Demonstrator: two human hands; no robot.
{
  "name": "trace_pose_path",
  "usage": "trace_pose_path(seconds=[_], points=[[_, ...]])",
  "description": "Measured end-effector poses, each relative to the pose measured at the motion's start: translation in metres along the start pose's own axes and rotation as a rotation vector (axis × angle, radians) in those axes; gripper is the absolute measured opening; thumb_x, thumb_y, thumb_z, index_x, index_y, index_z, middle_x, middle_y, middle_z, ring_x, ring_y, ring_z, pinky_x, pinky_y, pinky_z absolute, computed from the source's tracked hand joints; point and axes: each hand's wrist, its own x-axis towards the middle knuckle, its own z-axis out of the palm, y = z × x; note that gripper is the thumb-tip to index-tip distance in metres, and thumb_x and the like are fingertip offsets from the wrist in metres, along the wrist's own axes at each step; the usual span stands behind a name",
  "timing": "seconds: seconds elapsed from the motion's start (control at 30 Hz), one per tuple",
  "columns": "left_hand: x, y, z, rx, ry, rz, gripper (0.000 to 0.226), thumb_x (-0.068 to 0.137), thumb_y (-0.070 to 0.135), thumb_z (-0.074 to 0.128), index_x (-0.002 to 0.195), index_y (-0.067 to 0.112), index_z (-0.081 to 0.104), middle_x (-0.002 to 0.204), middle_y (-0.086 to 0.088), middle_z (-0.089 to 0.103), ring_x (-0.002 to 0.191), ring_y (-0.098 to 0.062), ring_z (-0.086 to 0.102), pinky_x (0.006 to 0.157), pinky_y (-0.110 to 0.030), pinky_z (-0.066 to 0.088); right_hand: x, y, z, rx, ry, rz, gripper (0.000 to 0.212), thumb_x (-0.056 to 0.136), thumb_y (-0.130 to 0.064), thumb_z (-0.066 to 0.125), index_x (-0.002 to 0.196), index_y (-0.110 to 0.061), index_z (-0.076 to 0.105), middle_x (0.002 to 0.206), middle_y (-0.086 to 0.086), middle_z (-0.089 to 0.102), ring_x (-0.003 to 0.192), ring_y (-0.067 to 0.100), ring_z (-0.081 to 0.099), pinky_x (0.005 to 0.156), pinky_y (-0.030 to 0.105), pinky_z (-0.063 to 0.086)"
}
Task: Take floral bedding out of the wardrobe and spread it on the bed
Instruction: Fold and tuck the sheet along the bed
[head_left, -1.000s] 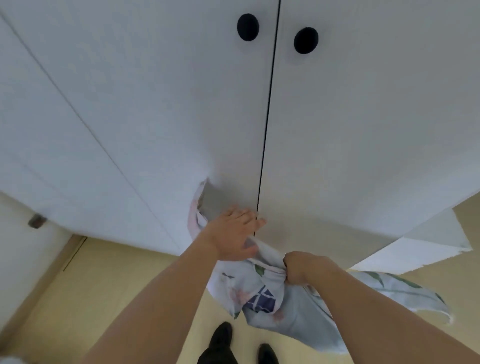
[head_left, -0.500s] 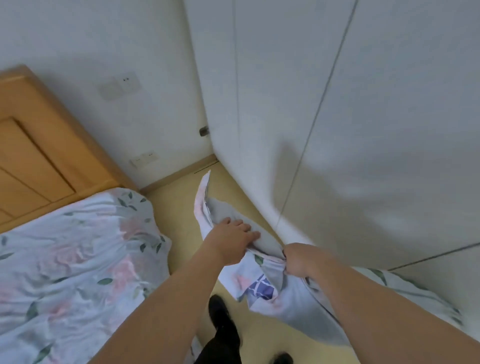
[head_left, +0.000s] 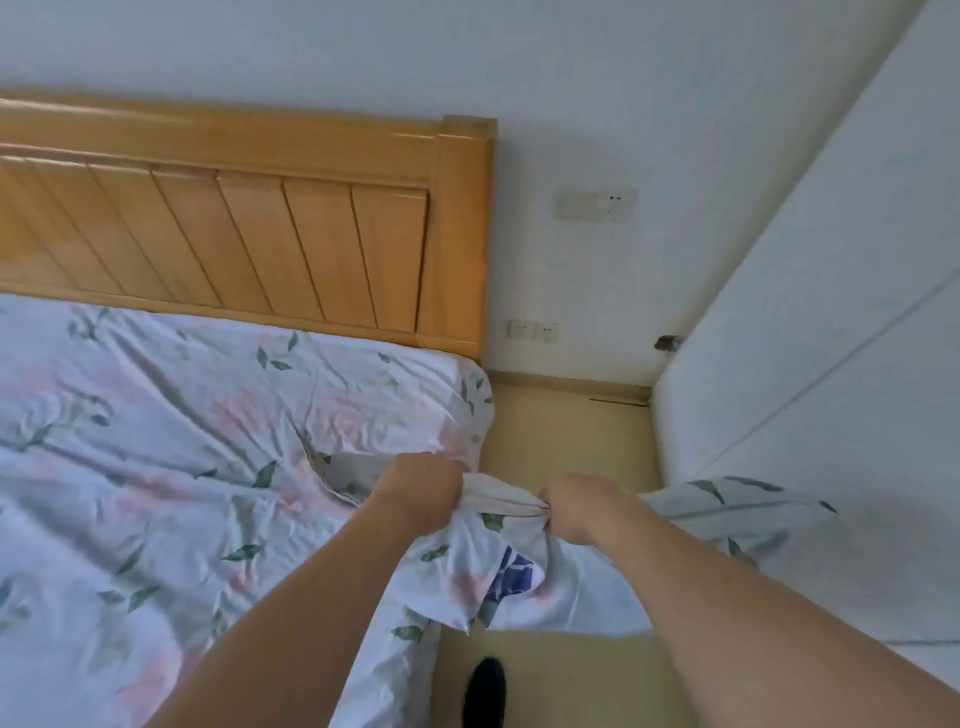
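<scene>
Carrying step in hand, by the look of it: floral bedding out of the wardrobe and held at the bed's right edge, not yet spread. Bunched and gripped along one gathered edge, hanging between both fists over the strip of floor between bed and wardrobe, a long tail trailing off to the right against the wardrobe's white face.

Left hand closed into a fist on the gathered edge, just over the mattress corner. Right hand likewise clenched on the same edge, just beside the left, a short taut band of cloth between the two.

Next move, as a judgement: arms apart to open the bunch, then a lift and throw forward and left across the mattress; the trailing tail likely to need shaking loose first, and a wider grip needed to find the corners.

Bed already covered with a wrinkled sheet in a similar print of pink blooms and green leaves, so the two easy to confuse where overlapping. Wooden headboard of slatted honey-coloured panels against a pale wall. Switch plate high on that wall, two sockets lower down beside the headboard post. One dark shoe on the yellowish floor below.
</scene>
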Motion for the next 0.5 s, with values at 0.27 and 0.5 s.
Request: trace_pose_path(seconds=[0.27,0.5], points=[[0.001,-0.081,0.007,-0.298,-0.01,-0.378,0.018,0.093,0.027,0.05,0.097,0.019,0.065,0.099,-0.003,0.067,0.091,-0.025,0.064,0.069,-0.031,0.042,0.101,-0.068,-0.094,-0.319,0.0,-0.322,0.015,0.084,-0.017,0.046,0.075,-0.028,0.045,0.085,0.002,0.058,0.079,0.027,0.056,0.076,0.038,0.052],[0.007,-0.119,-0.011,-0.519,0.049,-0.704,0.018,0.091,0.028,0.051,0.096,0.02,0.066,0.094,0.001,0.065,0.085,-0.023,0.061,0.069,-0.029,0.046,0.184,-0.112,-0.157,-0.475,0.045,-0.637,0.014,0.081,-0.015,0.045,0.075,-0.028,0.045,0.092,0.0,0.059,0.083,0.025,0.058,0.065,0.033,0.041]])
